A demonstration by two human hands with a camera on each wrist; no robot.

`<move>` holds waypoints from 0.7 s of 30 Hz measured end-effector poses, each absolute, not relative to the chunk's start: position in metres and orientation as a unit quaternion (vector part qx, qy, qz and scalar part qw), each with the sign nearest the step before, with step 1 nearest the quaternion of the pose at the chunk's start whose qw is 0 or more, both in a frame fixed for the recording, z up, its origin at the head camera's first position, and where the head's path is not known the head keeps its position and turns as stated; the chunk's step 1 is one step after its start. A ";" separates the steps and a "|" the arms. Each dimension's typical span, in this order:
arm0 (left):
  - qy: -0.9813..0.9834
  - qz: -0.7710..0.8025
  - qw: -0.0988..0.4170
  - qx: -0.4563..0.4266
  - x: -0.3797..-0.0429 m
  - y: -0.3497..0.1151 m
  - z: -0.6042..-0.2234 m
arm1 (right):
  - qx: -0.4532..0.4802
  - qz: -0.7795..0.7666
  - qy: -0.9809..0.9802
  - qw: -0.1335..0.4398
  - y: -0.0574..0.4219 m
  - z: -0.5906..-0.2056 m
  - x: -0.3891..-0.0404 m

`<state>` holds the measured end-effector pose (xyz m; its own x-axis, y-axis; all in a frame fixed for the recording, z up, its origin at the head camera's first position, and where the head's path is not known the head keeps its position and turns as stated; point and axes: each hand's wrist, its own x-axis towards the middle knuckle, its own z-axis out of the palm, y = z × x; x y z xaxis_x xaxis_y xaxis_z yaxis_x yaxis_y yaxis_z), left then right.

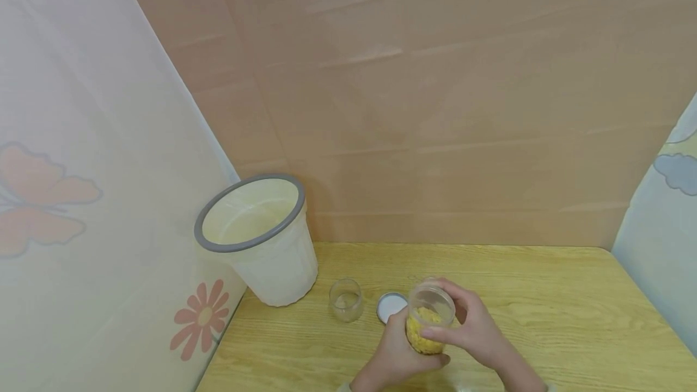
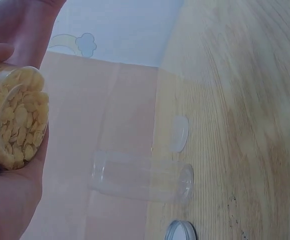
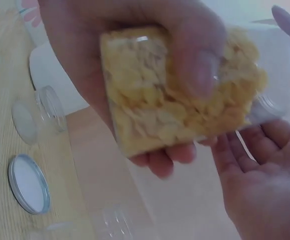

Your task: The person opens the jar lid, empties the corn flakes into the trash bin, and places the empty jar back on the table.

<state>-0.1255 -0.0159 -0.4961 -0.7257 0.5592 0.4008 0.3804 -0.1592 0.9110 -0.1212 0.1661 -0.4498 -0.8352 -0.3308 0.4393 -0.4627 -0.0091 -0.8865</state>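
Observation:
My left hand (image 1: 396, 349) grips a clear jar (image 1: 419, 339) of yellow flakes round its lower part, thumb across its side in the right wrist view. The jar is tilted, its mouth toward my right hand. The flakes (image 3: 149, 112) fill much of it, with clear space near the mouth. Around the mouth end is my right hand (image 1: 479, 328), its fingers spread loosely in the right wrist view and the thumb (image 3: 288, 29) off the wall. A round silver-rimmed lid (image 1: 391, 305) with a white inside lies on the table just left of the jar.
A low clear glass cup (image 1: 345, 300) stands left of the lid. Beyond my hands is a tall clear jar (image 2: 135, 175), beside a small clear piece (image 2: 180, 134). A white bin (image 1: 278, 268) with a grey rim stands at the wooden table's back left, near the curtain.

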 end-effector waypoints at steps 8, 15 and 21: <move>0.651 0.668 0.074 0.353 -0.125 -0.016 -0.496 | 0.322 0.682 -0.656 0.002 0.178 -0.449 -0.124; 0.647 0.675 0.081 0.347 -0.125 -0.017 -0.498 | 0.331 0.678 -0.656 0.018 0.184 -0.453 -0.124; 0.650 0.678 0.069 0.335 -0.125 -0.019 -0.499 | 0.325 0.674 -0.663 0.039 0.192 -0.454 -0.126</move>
<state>-0.1253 -0.0191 -0.4988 -0.7660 0.5294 0.3647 0.3423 -0.1444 0.9284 -0.1258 0.1921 -0.4544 -0.7851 -0.3786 0.4901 -0.4838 -0.1191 -0.8671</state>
